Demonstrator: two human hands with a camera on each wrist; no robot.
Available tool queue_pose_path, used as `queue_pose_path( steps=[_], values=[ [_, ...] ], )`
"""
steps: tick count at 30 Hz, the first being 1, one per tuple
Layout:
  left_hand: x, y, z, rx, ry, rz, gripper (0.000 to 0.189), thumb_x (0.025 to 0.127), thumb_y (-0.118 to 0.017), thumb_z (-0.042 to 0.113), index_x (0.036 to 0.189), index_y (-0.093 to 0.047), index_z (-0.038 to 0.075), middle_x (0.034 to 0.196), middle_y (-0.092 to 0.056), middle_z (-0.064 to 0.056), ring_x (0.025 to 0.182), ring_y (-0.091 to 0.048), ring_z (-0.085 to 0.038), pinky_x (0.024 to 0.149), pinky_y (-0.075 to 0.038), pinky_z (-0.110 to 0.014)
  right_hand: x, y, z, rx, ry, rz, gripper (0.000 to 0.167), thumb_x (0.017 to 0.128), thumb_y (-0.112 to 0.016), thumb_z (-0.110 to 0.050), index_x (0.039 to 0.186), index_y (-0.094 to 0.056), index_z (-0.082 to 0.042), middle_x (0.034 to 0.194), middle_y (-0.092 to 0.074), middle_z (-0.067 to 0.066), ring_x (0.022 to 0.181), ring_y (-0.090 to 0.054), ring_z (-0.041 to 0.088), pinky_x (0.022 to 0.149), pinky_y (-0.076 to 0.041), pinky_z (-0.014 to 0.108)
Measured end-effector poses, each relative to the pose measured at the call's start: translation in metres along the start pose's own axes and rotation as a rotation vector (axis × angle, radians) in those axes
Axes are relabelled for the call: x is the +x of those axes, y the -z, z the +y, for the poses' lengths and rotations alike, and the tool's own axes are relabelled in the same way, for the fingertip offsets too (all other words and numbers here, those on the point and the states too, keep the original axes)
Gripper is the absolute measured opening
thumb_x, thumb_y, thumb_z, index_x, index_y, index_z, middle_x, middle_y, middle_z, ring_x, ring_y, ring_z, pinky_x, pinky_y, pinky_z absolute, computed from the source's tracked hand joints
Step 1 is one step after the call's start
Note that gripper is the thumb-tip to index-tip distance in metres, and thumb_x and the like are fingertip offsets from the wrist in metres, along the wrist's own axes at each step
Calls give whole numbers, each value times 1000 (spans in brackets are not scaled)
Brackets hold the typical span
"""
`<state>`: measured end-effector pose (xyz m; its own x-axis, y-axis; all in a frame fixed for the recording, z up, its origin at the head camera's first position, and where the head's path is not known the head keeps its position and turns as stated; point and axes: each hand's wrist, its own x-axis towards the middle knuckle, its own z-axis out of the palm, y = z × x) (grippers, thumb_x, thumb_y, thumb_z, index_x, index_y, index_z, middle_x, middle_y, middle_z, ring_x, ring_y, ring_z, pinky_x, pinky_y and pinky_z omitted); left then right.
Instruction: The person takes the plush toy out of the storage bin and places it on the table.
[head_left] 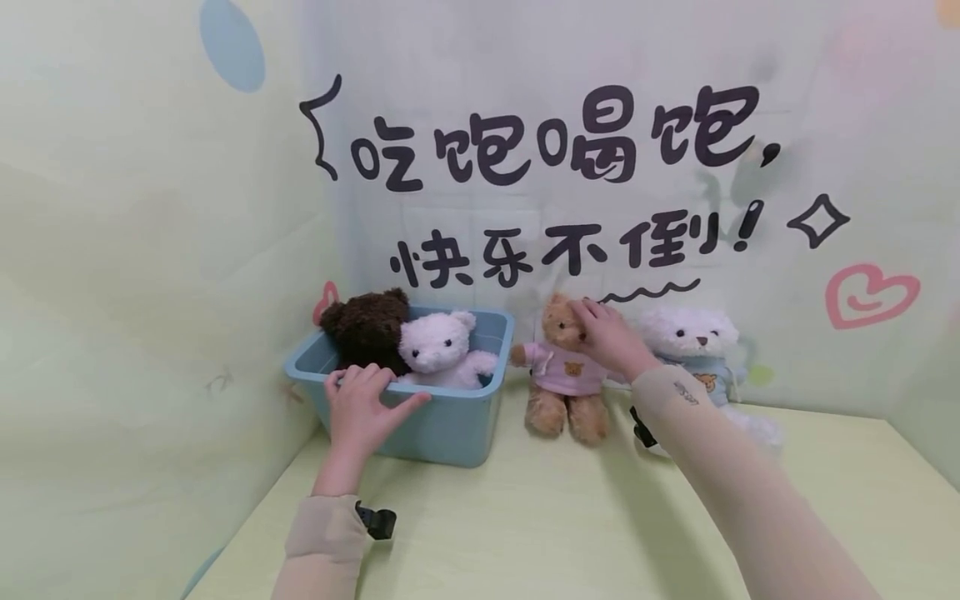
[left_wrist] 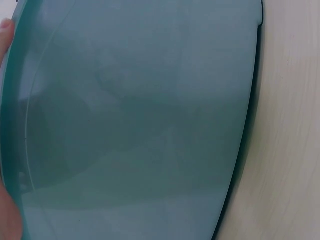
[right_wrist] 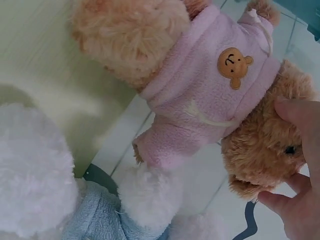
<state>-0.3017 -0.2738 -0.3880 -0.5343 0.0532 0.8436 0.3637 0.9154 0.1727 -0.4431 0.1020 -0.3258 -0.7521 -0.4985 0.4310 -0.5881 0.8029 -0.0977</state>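
My left hand point(head_left: 365, 417) grips the front rim of a blue plastic bin point(head_left: 442, 429), its fingers hooked over the edge and thumb along the outside. Inside the bin sit a dark brown teddy bear point(head_left: 367, 329) and a white teddy bear point(head_left: 435, 346). To the bin's right, a light brown teddy bear point(head_left: 566, 371) in a pink hoodie is upright against the back wall. My right hand point(head_left: 611, 337) holds it by the head; in the right wrist view the thumb and fingers point(right_wrist: 292, 207) spread around the head's fur. The bin's front wall point(left_wrist: 140, 120) fills the left wrist view.
A white teddy bear point(head_left: 697, 342) in a blue hoodie sits at the right, partly behind my right forearm. The pale wooden table point(head_left: 510, 533) runs to a back wall point(head_left: 825, 358) with large printed lettering. Another wall point(head_left: 150, 333) stands close on the left.
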Motion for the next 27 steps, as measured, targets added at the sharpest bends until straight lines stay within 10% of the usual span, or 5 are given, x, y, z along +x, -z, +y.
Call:
queue_pose_path(
  steps=[15,27],
  values=[
    [-3,-2,1,-1,4,21,69,74,-50,83,70,-50,14,70,-45,1,71,-41,-25,91,-23,-58,0,2,-5,-67,-67,32,61,90,-67,-19,144,-42,-8,147,-41,17,126,-46,41,92,-40,61],
    [-3,4,2,15,5,-3,65,74,-56,80,70,-52,14,69,-47,3,70,-41,-23,89,-24,-57,42,23,-64,-18,53,-34,53,90,-63,-25,139,-49,-11,140,-50,10,120,-54,30,93,-45,47]
  ],
)
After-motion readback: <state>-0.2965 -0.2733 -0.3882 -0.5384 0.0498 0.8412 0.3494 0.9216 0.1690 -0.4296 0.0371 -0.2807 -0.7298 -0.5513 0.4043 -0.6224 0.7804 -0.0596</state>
